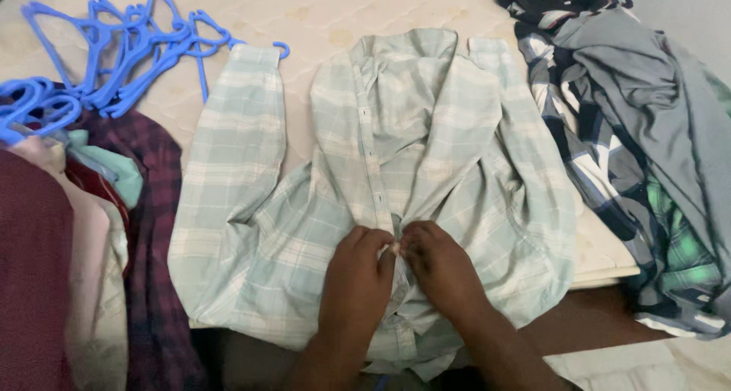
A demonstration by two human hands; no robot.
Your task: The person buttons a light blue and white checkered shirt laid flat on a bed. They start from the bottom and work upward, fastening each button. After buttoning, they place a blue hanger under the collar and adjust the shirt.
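Your work surface is a pale quilted mattress (pixel 320 14), and spread front-up across the middle of it lies the pale green checked shirt (pixel 426 132), collar away from you, hem hanging toward you over the near edge, both sleeves folded up alongside the body. To your right lies a heap of clothes (pixel 640 132), grey, navy-striped and green-checked; to your left a second stack (pixel 84 246) in maroon, pink and dark plaid, with a tangle of blue plastic hangers (pixel 122 48) beyond it.

You look to be fastening the front: your left hand (pixel 358 280) and right hand (pixel 438 269) meet at the button placket (pixel 373 170), low on the shirt, fingertips pinched together on the cloth where the two front edges join. Each hand is closed on the shirt, thumbs and forefingers almost touching one another. Above your hands the placket appears to lie closed with small buttons showing; I judge this to be one of the lower ones.

The next move calls for a fine pinch: hold the buttonhole edge taut with one hand, tip the button through with the other, and keep the two fronts level so that the checks line up.

The button itself is hidden under your fingertips, so I cannot tell whether it is through the hole. The hem falls out of sight below your wrists, and both side heaps are cut off by the frame edges.
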